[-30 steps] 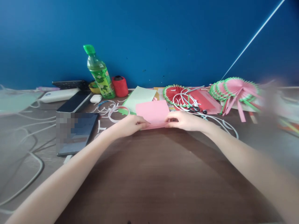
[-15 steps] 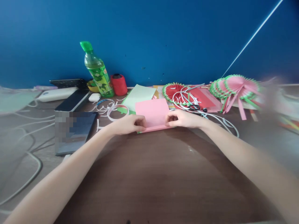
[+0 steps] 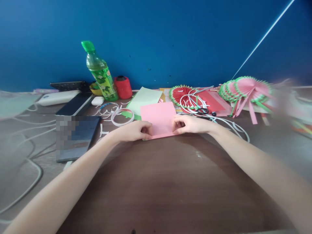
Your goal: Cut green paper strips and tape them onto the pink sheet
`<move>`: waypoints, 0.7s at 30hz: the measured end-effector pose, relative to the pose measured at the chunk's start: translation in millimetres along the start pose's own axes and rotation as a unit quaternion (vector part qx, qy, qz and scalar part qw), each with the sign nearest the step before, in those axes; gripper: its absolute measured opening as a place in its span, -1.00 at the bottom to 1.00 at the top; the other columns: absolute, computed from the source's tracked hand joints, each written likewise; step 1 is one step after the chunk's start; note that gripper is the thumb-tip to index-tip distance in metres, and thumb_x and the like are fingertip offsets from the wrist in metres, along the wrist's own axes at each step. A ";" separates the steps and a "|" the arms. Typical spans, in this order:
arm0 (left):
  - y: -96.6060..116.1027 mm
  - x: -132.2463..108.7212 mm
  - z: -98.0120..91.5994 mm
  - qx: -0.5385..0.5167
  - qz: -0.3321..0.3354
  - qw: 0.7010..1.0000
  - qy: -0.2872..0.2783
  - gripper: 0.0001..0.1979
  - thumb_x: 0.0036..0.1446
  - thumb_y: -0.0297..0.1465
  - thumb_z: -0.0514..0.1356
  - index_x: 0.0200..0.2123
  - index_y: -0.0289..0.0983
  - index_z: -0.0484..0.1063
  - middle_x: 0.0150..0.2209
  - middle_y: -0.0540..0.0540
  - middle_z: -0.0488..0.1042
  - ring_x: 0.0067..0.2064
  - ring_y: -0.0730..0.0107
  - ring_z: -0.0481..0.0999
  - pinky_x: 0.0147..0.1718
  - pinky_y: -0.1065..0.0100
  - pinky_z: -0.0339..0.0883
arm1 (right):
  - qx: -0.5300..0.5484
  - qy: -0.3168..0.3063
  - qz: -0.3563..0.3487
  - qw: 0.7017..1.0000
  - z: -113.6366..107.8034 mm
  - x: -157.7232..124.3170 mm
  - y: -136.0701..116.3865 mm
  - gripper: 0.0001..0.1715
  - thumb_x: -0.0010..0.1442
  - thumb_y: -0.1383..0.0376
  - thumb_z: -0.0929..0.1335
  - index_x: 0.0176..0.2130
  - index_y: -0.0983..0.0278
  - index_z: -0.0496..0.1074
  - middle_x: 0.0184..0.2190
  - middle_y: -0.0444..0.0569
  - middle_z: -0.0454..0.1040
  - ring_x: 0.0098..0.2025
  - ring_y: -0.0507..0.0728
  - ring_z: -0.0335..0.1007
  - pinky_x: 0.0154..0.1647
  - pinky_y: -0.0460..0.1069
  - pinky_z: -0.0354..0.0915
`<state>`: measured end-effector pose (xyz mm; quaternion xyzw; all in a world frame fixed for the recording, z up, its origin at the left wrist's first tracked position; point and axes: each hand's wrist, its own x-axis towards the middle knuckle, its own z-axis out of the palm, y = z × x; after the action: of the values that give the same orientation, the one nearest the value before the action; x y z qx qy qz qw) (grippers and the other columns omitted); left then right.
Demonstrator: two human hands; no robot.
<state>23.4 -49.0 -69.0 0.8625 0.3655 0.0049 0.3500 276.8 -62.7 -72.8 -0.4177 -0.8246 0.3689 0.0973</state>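
A pink sheet of paper (image 3: 159, 118) lies on the dark table in front of me, its near edge folded in a narrow strip. My left hand (image 3: 140, 130) pinches the left end of that edge between thumb and curled fingers. At the right end, my right hand (image 3: 184, 124) grips the same edge in a similar pinch. A sliver of green shows under the paper's near left corner. Behind the pink sheet rests a pale green sheet (image 3: 146, 99), partly covered by it.
A green bottle (image 3: 103, 79) and a red thread spool (image 3: 123, 87) stand at the back left. Tape roll (image 3: 122, 117), tablet (image 3: 83, 139) and cables lie left. Scissors (image 3: 202, 111), a red pleated paper fan (image 3: 182, 96) and pink-green pleated fans (image 3: 253, 86) lie right.
The folded strip along the pink paper's near edge looks narrower and flatter now. Both hands keep their pinch and have hardly moved.
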 end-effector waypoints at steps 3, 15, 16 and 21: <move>1.8 -0.4 0.6 0.004 -0.004 1.000 0.003 -0.78 -0.03 -0.23 0.14 -0.44 -0.30 0.34 -0.46 0.02 0.36 -0.44 0.48 0.31 -0.48 0.46 0.11 | -0.007 0.003 0.002 1.000 1.6 1.2 2.9 -0.79 0.00 0.20 0.36 -0.45 0.29 0.31 -0.48 -0.14 0.27 -0.43 0.01 0.15 -0.41 -0.06 0.11; 3.0 -0.5 0.8 -0.005 -0.005 1.000 0.000 -0.77 -0.04 -0.23 0.14 -0.45 -0.30 0.33 -0.50 0.04 0.32 -0.47 0.50 0.28 -0.51 0.46 0.08 | 0.005 0.006 -0.013 1.000 3.7 2.0 6.5 -0.76 0.00 0.23 0.36 -0.53 0.28 0.23 -0.48 -0.15 0.24 -0.45 0.00 0.11 -0.41 -0.07 0.09; 3.4 -0.5 0.9 -0.003 -0.004 1.000 -0.001 -0.77 -0.05 -0.23 0.14 -0.45 -0.30 0.32 -0.50 0.04 0.32 -0.47 0.50 0.28 -0.51 0.46 0.08 | 0.005 0.007 -0.014 1.000 3.8 2.0 6.2 -0.76 0.00 0.22 0.36 -0.53 0.28 0.23 -0.47 -0.15 0.24 -0.45 0.00 0.11 -0.40 -0.07 0.09; 7.5 -1.3 1.6 0.009 0.001 1.000 0.001 -0.82 -0.03 -0.28 0.14 -0.44 -0.29 0.30 -0.48 0.04 0.30 -0.45 0.49 0.27 -0.48 0.45 0.08 | 0.004 0.008 -0.015 1.000 4.2 1.2 5.3 -0.76 0.00 0.22 0.35 -0.53 0.27 0.23 -0.45 -0.14 0.24 -0.44 0.00 0.12 -0.39 -0.06 0.09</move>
<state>27.6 -54.4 -65.3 0.8661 0.3649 0.0027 0.3416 277.3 -62.1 -79.6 -0.4076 -0.8285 0.3675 0.1114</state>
